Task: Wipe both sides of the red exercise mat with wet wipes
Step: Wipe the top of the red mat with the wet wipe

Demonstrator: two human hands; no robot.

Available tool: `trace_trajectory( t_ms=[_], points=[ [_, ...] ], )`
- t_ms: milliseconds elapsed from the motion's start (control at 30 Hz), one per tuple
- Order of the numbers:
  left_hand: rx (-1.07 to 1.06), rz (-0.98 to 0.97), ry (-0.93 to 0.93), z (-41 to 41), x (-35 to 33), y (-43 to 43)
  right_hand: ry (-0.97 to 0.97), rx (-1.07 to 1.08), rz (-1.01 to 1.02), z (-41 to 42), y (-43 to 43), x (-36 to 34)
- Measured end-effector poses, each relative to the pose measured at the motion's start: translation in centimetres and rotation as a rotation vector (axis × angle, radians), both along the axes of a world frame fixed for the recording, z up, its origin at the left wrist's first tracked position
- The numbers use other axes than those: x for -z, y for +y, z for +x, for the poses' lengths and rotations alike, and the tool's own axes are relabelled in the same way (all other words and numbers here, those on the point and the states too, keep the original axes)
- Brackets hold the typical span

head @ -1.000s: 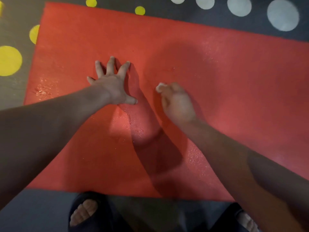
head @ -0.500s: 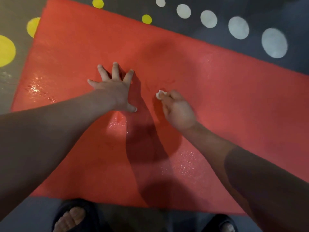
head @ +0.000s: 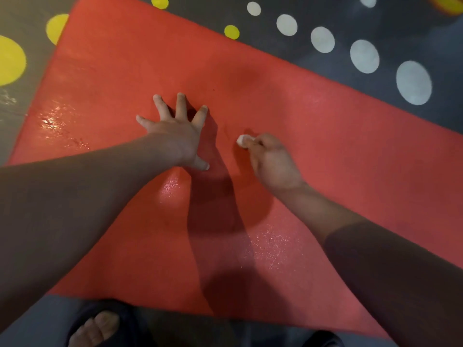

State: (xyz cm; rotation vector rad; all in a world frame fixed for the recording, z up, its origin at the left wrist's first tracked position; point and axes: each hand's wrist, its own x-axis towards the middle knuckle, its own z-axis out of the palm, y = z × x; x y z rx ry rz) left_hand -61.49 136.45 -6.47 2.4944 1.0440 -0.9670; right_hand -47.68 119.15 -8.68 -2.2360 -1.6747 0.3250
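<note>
The red exercise mat (head: 350,159) lies spread flat on the dark floor (head: 200,18), turned askew so that its far edge slants from the far left toward the nearer right. Its surface is finely textured, with a wet, glistening patch near the left edge and a fainter sheen in the near middle. The wet wipe (head: 241,141) is a small white wad, pinched at the fingertips of the right hand (head: 273,164) and touching the mat around its middle
</note>
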Motion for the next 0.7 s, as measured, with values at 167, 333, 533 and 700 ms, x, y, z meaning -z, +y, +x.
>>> trace_trajectory(
  t_ms=[167, 333, 533, 700],
  points=[
    [-0.005, 0.006, 0.031, 0.3, -0.1, 0.0, 0.037, 0.598, 0.033, 3.7, 2.4, 0.0],
    [0.002, 0.004, 0.033, 0.1, -0.1, 0.0, 0.205, 0.136, 0.098, -2.8, 2.6, -0.1],
    [0.01, 0.011, 0.03, -0.1, -0.2, 0.1, 0.053, 0.031, 0.078, 0.3, 1.2, -0.1],
    [0.021, 0.027, 0.048, -0.1, -0.3, 0.1, 0.035, 0.301, 0.09, 0.9, 5.5, 0.9]
  ],
)
